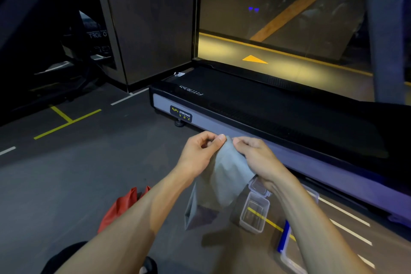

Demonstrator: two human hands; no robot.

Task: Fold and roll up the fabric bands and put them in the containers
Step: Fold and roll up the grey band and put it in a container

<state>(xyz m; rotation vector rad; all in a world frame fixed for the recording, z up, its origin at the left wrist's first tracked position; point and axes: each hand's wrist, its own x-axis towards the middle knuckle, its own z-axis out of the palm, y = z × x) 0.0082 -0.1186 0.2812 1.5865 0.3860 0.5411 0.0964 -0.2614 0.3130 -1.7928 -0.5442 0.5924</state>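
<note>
A treadmill (278, 104) fills my view ahead. I see the grey fabric band (224, 176) hanging over the floor, its top edge pinched by my left hand (200, 151) and right hand (255, 158), above a clear container (253, 213).

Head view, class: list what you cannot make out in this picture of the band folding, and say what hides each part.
- Grey fabric band: top edge hidden by the left hand and right hand pinching it.
- Red fabric: mostly hidden behind the left forearm.
- Clear container: contents unclear in dim light.
- Blue-edged lid: partly covered by the right forearm.
</note>
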